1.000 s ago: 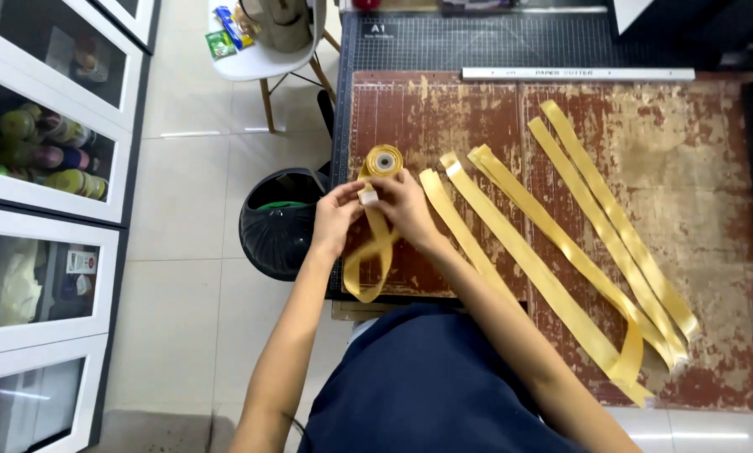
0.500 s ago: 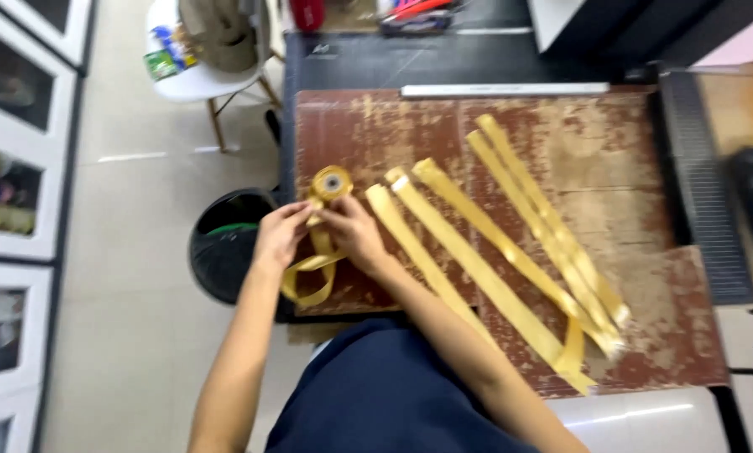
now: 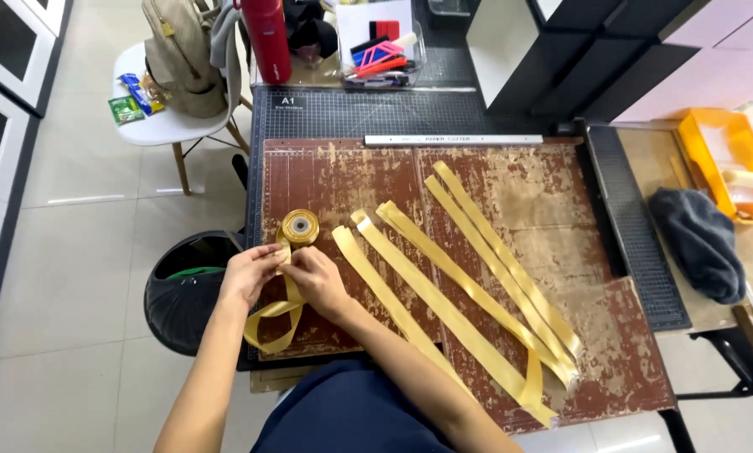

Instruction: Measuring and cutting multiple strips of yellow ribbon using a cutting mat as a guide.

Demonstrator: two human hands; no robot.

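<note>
I see the gold ribbon [image 3: 277, 317] at the left edge of the counter [image 3: 552, 226], one satiny loop of it sagging over the front edge toward the floor. My left hand [image 3: 250, 273] is curled around the ribbon, fingers pinched on it just below the roll [image 3: 299, 227]; my right hand [image 3: 316, 279] meets it from the other side, fingertips closed on the same stretch, so the two hands touch. The roll is a small round spool, glossy gold with a pale core, lying flat just beyond my knuckles.

To the right lie the cut strips [image 3: 468, 294], long flat bands of the same shiny ribbon, fanned diagonally and crossing near their lower ends. They rest on a brown mat [image 3: 510, 201], worn and blotchy (its surface scuffed pale in patches). A metal ruler [image 3: 453, 139] lies along its far edge, on a dark gridded mat [image 3: 351, 113]. A black bin [image 3: 183, 289] stands on the floor left of my arm.
</note>
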